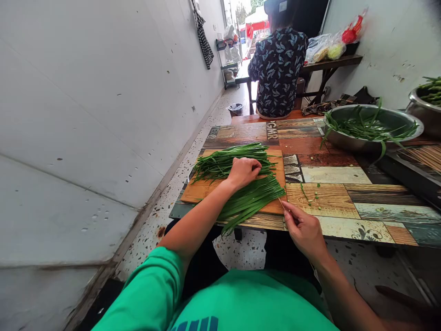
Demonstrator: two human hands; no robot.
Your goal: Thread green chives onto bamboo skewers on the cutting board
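A wooden cutting board (189,194) on the table carries two lots of garlic chives. The upper pile (220,161) lies loose across the board. Below it a flat fan of garlic chives (253,197) spreads out, its leaf tips hanging over the table's near edge. My left hand (244,173) rests between the two, fingers curled against the upper pile; what is in its fingertips, if anything, is hidden. My right hand (303,228) pinches a thin wooden skewer (280,201) at the board's right corner. The skewer runs up into the fan's stem ends, where the leaves hide it.
At the right stand a steel bowl (372,133) of loose chives, another pot (418,108) of greens, and a dark tray (409,177) with bare skewers (427,156). Green scraps (312,198) dot the table. A seated person (280,69) faces away beyond it. A wall (86,115) runs along the left.
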